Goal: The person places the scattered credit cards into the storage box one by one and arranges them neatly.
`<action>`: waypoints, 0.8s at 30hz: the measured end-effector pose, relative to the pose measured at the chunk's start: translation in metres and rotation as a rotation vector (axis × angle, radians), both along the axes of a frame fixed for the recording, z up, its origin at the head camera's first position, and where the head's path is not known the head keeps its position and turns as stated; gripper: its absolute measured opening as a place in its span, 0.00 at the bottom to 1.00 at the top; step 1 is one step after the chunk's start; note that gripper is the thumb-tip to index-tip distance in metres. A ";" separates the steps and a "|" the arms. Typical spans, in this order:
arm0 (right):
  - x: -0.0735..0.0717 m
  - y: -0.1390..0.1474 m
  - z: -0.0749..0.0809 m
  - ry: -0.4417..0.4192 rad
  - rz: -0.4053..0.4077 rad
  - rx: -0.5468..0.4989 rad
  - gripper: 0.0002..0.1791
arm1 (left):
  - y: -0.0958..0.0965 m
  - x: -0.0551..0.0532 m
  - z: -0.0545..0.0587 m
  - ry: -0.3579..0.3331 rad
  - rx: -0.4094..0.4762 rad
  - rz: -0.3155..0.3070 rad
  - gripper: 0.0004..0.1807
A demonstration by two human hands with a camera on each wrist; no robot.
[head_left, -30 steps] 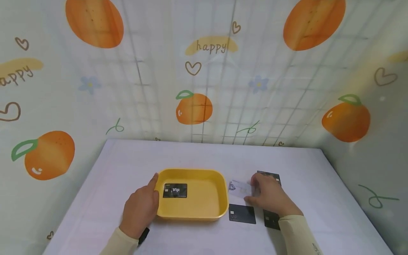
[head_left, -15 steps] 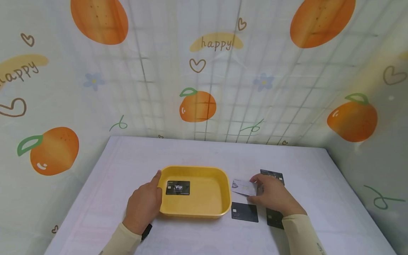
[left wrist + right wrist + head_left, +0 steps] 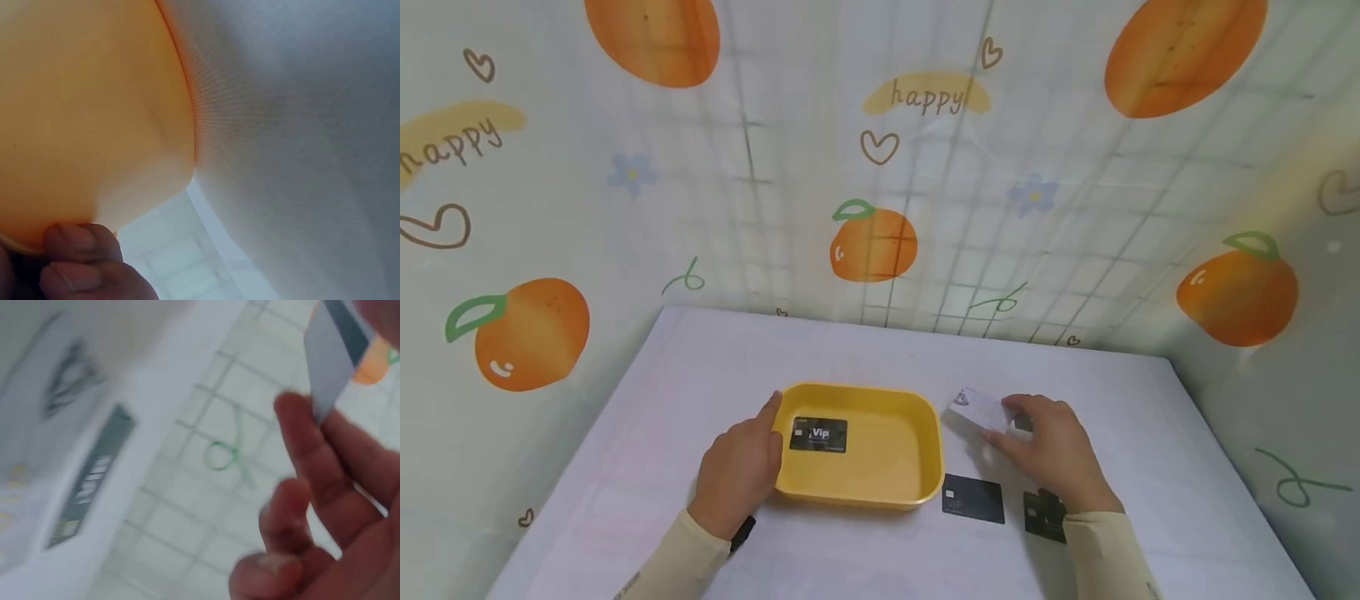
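My right hand (image 3: 1052, 450) pinches a white card (image 3: 979, 408) between thumb and fingers, raised and tilted above the table. In the right wrist view the same card (image 3: 331, 362) shows a dark stripe. My left hand (image 3: 739, 467) holds the left side of a yellow tray (image 3: 865, 497), its index finger along the rim; two fingertips (image 3: 81, 240) touch the wall in the left wrist view. Inside the tray lies a black "Vip" card (image 3: 818, 435). A dark VIP card (image 3: 973, 499) lies right of the tray, and another black card (image 3: 1043, 515) is partly hidden by the right arm.
One more black card (image 3: 1022, 422) lies behind the right hand, mostly covered. The white table (image 3: 865, 358) backs onto a hanging cloth (image 3: 760, 208) printed with oranges. A pale printed surface (image 3: 31, 456) blurs at the left of the right wrist view.
The white card was flat on the table under my right fingers; it has come up off it, tilted, as the hand rose. My left hand stays on the tray. The head view has shifted slightly.
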State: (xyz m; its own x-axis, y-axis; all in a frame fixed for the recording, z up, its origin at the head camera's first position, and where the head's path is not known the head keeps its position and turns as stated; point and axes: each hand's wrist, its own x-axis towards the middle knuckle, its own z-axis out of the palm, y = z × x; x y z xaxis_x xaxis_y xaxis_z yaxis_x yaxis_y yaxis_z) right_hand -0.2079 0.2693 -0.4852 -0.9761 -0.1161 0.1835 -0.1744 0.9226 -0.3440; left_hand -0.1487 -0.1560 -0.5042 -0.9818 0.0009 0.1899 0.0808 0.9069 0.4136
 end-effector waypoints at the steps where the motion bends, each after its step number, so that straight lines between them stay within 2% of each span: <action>1: 0.001 -0.004 0.004 0.039 0.003 -0.004 0.38 | -0.001 0.000 0.000 -0.005 0.000 0.004 0.29; 6: 0.013 -0.033 0.032 0.201 0.062 -0.021 0.36 | -0.002 -0.001 -0.001 -0.014 -0.016 0.018 0.30; 10: 0.022 -0.059 0.051 0.257 0.154 0.013 0.35 | -0.002 -0.003 -0.003 -0.007 -0.023 0.013 0.30; 12: 0.025 -0.073 0.056 0.275 0.208 0.047 0.35 | -0.002 -0.005 -0.003 -0.010 -0.025 0.018 0.30; 17: 0.023 -0.103 0.052 0.243 0.310 0.157 0.35 | -0.003 -0.005 -0.002 -0.018 -0.024 0.029 0.30; 24: 0.014 -0.125 0.039 0.146 0.344 0.247 0.32 | -0.002 -0.006 -0.002 -0.022 -0.020 0.030 0.30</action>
State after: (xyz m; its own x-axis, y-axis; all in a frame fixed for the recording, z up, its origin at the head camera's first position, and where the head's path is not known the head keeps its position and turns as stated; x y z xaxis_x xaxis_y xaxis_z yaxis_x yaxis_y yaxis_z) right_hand -0.1942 0.1442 -0.4466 -0.8391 -0.4872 0.2420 -0.5158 0.8539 -0.0694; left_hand -0.1548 -0.1584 -0.5063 -0.9853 -0.0250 0.1689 0.0446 0.9170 0.3963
